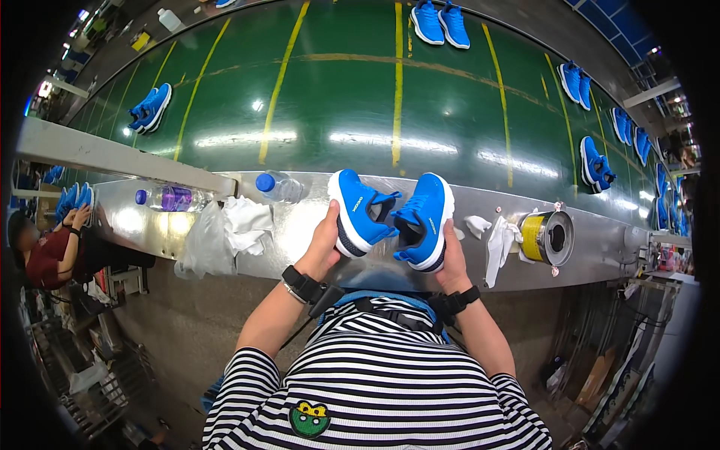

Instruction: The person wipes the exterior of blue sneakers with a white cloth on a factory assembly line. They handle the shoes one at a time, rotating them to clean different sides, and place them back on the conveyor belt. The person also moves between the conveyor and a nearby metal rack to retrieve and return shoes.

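Two blue sneakers with white soles are held up side by side over the metal ledge, close together at their heels. My left hand [324, 241] is closed round the outer sole of the left sneaker [360, 208]. On the other side, my right hand [452, 259] grips the right sneaker [426, 217] along its outer sole. The thumbs show on the outer edges, while most fingers are hidden beneath the shoes. Close to my right hand lie a small white scrap [477, 226] and a crumpled white cloth [499, 251].
Beyond the steel ledge [292, 259] runs a green conveyor belt [337, 97] with yellow lines and several blue sneaker pairs [441, 24]. A yellow-labelled tin [546, 237] stands right; bottles [279, 186], a plastic bag [206, 244] and a white rail [120, 157] lie left. A co-worker [56, 251] handles shoes far left.
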### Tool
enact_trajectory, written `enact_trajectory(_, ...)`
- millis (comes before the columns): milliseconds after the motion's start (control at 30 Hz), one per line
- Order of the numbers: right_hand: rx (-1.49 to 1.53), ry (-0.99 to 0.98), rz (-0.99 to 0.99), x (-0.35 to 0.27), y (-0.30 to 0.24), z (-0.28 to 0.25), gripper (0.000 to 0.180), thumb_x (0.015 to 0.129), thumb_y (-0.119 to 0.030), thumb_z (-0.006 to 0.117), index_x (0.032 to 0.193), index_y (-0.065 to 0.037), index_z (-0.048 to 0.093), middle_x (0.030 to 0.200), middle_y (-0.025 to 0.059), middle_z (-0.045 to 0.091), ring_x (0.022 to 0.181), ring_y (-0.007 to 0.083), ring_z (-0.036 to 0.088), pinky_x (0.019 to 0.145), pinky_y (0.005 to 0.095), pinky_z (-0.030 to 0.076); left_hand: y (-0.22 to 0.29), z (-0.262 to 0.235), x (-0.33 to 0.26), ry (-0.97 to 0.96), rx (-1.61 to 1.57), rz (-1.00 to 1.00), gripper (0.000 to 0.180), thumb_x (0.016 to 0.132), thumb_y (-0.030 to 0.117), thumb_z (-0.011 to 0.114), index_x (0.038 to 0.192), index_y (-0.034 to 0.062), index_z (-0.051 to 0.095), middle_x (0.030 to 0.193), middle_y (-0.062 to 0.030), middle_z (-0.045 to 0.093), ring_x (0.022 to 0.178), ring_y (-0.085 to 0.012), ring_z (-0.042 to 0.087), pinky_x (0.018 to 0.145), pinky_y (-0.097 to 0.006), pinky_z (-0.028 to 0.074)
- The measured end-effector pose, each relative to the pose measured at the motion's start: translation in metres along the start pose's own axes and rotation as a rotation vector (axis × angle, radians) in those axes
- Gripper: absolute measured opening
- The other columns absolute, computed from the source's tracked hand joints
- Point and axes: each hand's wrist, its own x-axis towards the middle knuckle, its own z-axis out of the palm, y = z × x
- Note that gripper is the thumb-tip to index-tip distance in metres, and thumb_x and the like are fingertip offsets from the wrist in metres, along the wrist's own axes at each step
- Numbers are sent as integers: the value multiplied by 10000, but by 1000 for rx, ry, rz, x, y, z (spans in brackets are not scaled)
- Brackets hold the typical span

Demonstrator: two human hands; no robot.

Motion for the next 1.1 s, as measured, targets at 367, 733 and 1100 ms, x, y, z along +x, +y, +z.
enact_trajectory(367, 18, -7, 27, -4, -1, 11, 503, 928, -392, 401, 1220, 18, 414, 1141, 130, 548, 990, 207, 572, 837, 330, 484, -23, -12, 16, 3, 130, 259, 532, 947, 420, 307, 1255, -8, 384, 1170, -132, 519, 1038, -199, 536, 900, -326, 436)
enact_trajectory(733, 11, 66, -17, 18, 29, -21, 393, 937, -321, 422, 1173, -11, 477, 1076, 74, 570, 942, 151, 547, 829, 294, 441, -38, -27, 20, 173, 390, 461, 476, 952, 389, 335, 1208, 2, 437, 1148, -103, 518, 1034, -156, 501, 914, -297, 394)
enact_trajectory(1100, -1471, 581, -815, 42, -19, -90, 261, 720, -146, 630, 976, -94, 626, 962, 98, 562, 925, 291, 493, 826, 392, 375, -5, -12, -38, 68, 103, 274, 500, 950, 390, 325, 1251, -2, 394, 1174, -129, 523, 1039, -199, 538, 895, -320, 433)
